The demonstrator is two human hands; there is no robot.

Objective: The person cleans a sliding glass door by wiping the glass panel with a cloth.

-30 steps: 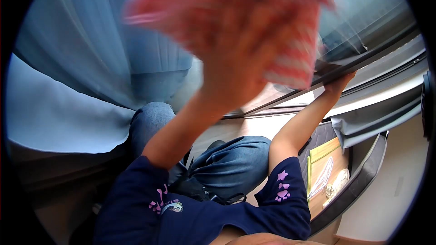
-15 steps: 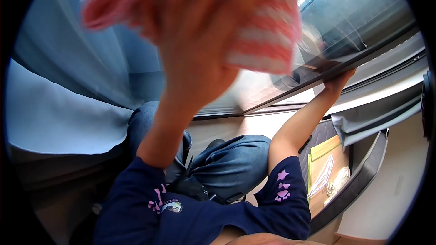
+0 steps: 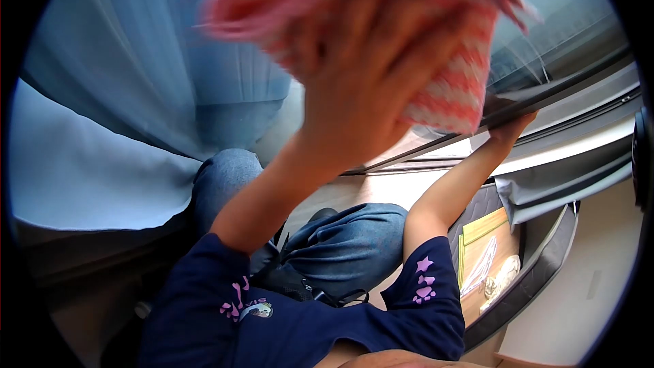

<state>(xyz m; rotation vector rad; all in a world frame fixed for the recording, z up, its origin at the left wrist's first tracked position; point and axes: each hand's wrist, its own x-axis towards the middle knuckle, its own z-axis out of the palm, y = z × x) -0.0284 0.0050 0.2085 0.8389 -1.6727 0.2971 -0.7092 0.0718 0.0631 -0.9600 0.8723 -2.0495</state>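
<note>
My left hand [image 3: 354,88] is spread over a folded pink-and-white striped cloth [image 3: 453,88] and holds it against the glass pane [image 3: 545,34]. The cloth's loose folds stick out to the left and top right, slightly blurred. Lower right, my right hand [image 3: 511,129] grips the dark window frame [image 3: 558,88] along the edge of the pane; its fingers are mostly hidden by the frame.
A blue-grey curtain [image 3: 102,163] hangs at the left. Below my right arm stands a grey quilted bin [image 3: 545,272] with a wooden board [image 3: 485,226], white cords [image 3: 482,266] and a cream bundle [image 3: 503,279] in it. Grey fabric [image 3: 538,197] drapes above it. My bent knees [image 3: 347,238] are below.
My left hand and the striped cloth have moved to the right and a little down across the glass. My right hand stays at the frame, nearly unmoved.
</note>
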